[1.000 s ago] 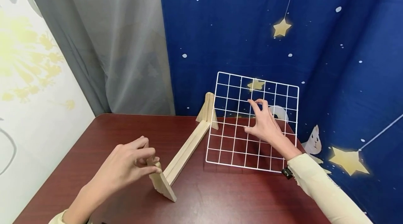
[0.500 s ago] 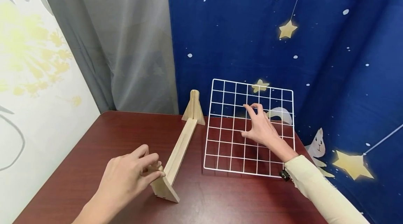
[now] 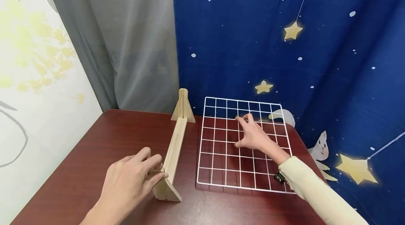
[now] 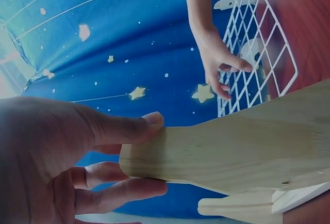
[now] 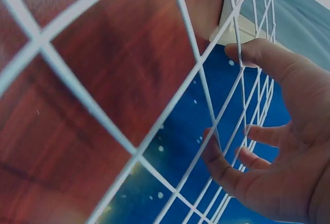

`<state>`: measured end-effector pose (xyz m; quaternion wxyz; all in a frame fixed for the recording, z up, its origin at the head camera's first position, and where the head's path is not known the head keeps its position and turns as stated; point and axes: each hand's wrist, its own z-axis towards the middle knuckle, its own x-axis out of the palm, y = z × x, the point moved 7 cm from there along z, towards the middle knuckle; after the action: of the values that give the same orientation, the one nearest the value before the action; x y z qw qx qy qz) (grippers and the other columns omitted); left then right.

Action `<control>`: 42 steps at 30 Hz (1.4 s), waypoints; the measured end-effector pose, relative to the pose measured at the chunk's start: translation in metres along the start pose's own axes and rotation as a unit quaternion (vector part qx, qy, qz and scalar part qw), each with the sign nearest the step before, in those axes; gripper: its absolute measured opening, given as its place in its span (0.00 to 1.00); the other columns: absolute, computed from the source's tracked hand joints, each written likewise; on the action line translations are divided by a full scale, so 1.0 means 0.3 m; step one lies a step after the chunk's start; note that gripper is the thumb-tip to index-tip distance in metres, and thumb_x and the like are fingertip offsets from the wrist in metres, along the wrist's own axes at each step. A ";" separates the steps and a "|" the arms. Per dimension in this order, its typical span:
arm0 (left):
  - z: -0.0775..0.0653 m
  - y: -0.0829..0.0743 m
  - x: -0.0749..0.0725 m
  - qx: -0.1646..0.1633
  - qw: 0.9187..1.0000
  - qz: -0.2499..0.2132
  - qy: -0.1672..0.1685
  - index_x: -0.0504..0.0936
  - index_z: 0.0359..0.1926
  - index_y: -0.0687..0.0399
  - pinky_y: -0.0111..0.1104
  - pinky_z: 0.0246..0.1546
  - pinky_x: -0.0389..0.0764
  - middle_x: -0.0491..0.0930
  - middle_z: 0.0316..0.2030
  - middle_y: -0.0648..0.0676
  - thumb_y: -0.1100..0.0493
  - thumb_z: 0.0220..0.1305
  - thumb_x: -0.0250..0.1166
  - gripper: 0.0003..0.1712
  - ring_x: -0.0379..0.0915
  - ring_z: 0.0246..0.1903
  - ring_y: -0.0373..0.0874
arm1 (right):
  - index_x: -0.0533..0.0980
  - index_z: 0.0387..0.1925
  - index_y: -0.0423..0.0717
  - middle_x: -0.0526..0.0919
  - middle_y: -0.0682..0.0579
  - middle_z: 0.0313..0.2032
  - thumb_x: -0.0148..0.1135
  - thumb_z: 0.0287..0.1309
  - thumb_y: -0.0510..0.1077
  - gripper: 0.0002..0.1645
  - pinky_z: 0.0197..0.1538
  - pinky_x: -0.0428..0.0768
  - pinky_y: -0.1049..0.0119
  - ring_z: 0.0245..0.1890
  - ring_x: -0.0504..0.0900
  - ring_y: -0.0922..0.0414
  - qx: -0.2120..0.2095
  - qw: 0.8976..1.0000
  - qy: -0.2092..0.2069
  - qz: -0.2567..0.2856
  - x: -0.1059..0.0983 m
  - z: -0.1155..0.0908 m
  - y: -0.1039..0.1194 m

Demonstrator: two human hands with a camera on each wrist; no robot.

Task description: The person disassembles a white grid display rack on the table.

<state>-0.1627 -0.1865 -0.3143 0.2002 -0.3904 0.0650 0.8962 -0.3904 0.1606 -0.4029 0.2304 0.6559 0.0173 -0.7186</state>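
Note:
A wooden stand, with a long grooved rail (image 3: 175,144) between two upright ends, stands on the dark red table (image 3: 136,126). My left hand (image 3: 129,179) pinches the rounded top of its near end piece (image 4: 232,149), thumb on one side and fingers on the other. The far end piece (image 3: 183,107) rises near the back of the table. Right of the stand, a white wire grid panel (image 3: 220,154) leans tilted, its upper edge away from me. My right hand (image 3: 253,135) holds it near the middle, with the thumb and curled fingers hooked on the wires (image 5: 198,66).
Behind the table hangs a blue curtain (image 3: 234,42) with stars, beside a grey curtain (image 3: 142,59). A pale patterned wall (image 3: 38,95) borders the left. A black device (image 3: 279,178) sits at the right wrist.
The grid panel has tipped lower, its upper edge coming down and a little left with my right hand. The stand's far end has swung left while my left hand keeps its pinch.

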 end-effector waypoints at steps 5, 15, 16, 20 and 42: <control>0.010 -0.004 0.005 0.004 1.000 0.005 0.004 0.70 0.23 0.34 0.24 0.17 0.54 0.58 0.24 0.36 0.46 0.34 0.88 0.30 0.56 0.17 0.31 | 0.66 0.76 0.50 0.63 0.39 0.68 0.88 0.35 0.54 0.65 0.41 0.82 0.53 0.34 0.81 0.50 0.013 0.999 0.042 0.026 0.065 0.004 0.001; 0.040 0.012 0.028 0.019 0.999 0.018 0.020 0.71 0.24 0.35 0.25 0.16 0.55 0.60 0.24 0.37 0.48 0.32 0.90 0.30 0.56 0.17 0.32 | 0.69 0.75 0.48 0.67 0.42 0.63 0.88 0.29 0.55 0.66 0.31 0.77 0.61 0.33 0.80 0.51 0.037 0.996 0.075 0.004 0.164 0.010 0.007; 0.044 0.015 0.030 0.017 0.999 0.019 0.026 0.71 0.24 0.35 0.25 0.16 0.55 0.60 0.24 0.37 0.47 0.32 0.90 0.30 0.56 0.16 0.32 | 0.70 0.74 0.48 0.68 0.43 0.63 0.89 0.29 0.55 0.66 0.32 0.78 0.61 0.35 0.81 0.50 0.039 0.996 0.077 0.002 0.170 0.011 0.010; 0.054 0.025 0.036 0.005 0.998 0.030 0.051 0.70 0.24 0.35 0.26 0.15 0.53 0.60 0.25 0.36 0.47 0.34 0.89 0.31 0.53 0.15 0.31 | 0.72 0.73 0.49 0.69 0.44 0.63 0.90 0.27 0.55 0.65 0.35 0.79 0.60 0.38 0.83 0.49 0.037 0.995 0.087 -0.007 0.196 0.019 0.021; 0.100 0.021 0.060 0.023 0.990 0.013 0.136 0.71 0.28 0.34 0.27 0.14 0.52 0.61 0.25 0.36 0.47 0.41 0.87 0.28 0.47 0.12 0.34 | 0.73 0.72 0.55 0.71 0.44 0.67 0.93 0.27 0.60 0.65 0.56 0.83 0.46 0.54 0.82 0.36 0.038 0.988 0.148 -0.020 0.263 0.093 0.008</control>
<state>-0.1966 -0.1784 -0.3070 0.1865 -0.5032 0.1172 0.8356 -0.4183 0.1251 -0.4734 0.1854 0.7627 0.0370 -0.6185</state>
